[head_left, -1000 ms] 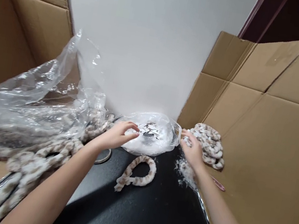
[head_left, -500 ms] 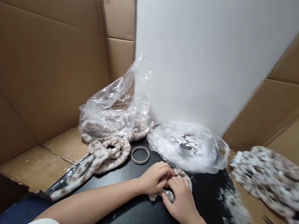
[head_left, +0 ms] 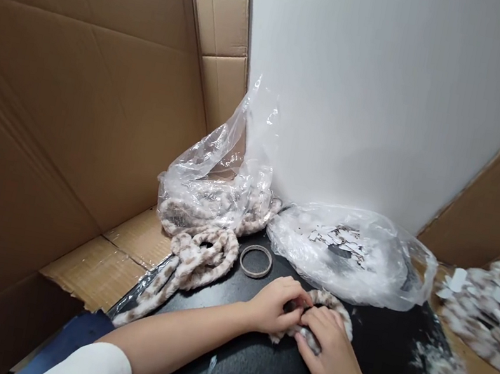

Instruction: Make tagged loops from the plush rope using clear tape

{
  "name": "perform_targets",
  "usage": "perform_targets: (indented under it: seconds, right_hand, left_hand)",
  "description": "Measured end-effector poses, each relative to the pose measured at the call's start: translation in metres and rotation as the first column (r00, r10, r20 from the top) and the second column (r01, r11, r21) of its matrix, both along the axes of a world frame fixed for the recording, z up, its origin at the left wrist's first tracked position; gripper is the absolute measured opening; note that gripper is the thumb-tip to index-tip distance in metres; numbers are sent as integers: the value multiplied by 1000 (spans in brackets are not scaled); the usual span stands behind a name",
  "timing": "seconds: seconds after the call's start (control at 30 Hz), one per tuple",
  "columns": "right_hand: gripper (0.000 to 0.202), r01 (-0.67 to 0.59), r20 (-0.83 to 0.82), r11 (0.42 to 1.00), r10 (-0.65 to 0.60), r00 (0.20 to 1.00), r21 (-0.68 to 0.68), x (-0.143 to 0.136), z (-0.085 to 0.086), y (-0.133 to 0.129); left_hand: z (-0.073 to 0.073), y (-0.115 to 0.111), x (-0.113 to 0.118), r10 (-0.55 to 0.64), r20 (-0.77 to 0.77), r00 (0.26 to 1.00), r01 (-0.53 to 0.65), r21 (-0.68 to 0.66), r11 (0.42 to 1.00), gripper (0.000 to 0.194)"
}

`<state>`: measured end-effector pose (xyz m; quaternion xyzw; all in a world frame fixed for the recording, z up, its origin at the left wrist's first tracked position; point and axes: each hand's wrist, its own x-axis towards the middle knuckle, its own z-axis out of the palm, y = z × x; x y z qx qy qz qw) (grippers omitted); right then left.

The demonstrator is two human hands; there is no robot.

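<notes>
A fluffy white-and-brown spotted fabric loop (head_left: 330, 300) lies on the black table, partly covered by both hands. My left hand (head_left: 278, 306) pinches the loop's left side with curled fingers. From the right, my right hand (head_left: 331, 351) closes on the same loop, its thumb below and its fingertips meeting those of my left hand. What is between the fingertips is too small to make out. Just behind my left hand lies a thin grey-brown ring (head_left: 255, 261), flat on the table.
More spotted fluffy strips (head_left: 203, 259) lie at the left beside a clear plastic bag (head_left: 213, 174). Another plastic bag (head_left: 373, 280) holds small white pieces. Fluffy loops with white tags (head_left: 493, 314) sit on cardboard at the right. Cardboard walls (head_left: 102, 90) stand on both sides.
The view has turned left, so the objects appear further right, and the scissors at the right have left the frame. Both hands remain on the fluffy loop, with more of it showing.
</notes>
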<state>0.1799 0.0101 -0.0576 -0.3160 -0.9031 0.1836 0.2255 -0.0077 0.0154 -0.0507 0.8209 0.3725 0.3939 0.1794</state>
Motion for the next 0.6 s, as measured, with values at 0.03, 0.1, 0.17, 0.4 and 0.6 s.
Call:
perform_targets:
  seconds: [0.03, 0.1, 0.17, 0.4, 0.6]
  right_hand:
    - [7, 6, -9, 1000, -6, 1000, -1, 0, 0, 0]
    - [6, 20, -26, 1000, -20, 999, 3, 0, 0, 1]
    - [4, 27, -35, 1000, -27, 999, 13, -1, 1, 1]
    - [6, 23, -83, 999, -20, 996, 41, -3, 3, 0]
    - [8, 31, -137, 998, -23, 990, 55, -5, 2, 1]
  left_hand:
    - [-1, 0, 0, 2, 8, 1000, -2, -4, 1000, 20]
    - [-3, 0, 1, 14, 23, 1000, -14, -11, 1000, 20]
    - [-4, -1, 2, 31, 24, 999, -31, -2, 1000, 20]
    - [45, -11, -40, 650, -279, 707, -596, 261, 760, 18]
    - [61, -33, -117, 693, -669, 269, -902, 78, 425, 26]
